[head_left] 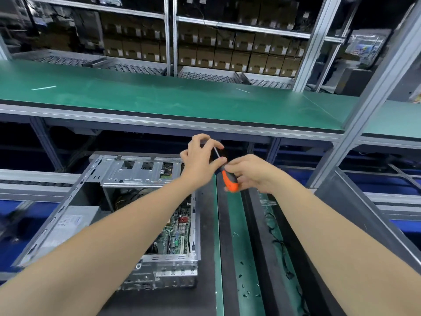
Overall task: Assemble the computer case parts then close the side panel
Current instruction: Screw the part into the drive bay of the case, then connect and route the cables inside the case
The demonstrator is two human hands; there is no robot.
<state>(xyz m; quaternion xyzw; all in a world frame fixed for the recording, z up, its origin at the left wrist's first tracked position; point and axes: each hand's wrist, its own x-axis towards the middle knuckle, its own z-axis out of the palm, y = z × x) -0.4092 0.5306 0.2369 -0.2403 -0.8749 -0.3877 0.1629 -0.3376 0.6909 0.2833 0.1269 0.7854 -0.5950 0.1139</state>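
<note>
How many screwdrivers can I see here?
1. The orange-handled screwdriver is held up just right of the open computer case: the right hand grips its handle, the left hand pinches its shaft near the tip. Others may lie out of view.

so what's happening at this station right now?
A person holds an orange-handled screwdriver above the bench. The right hand grips the handle and the left hand pinches the shaft near the tip. I cannot tell whether a screw is on the tip. The computer case lies on its side at the left, open, with the motherboard exposed and no side panel on it yet. Small loose screws lie on the green mat beside it.
</note>
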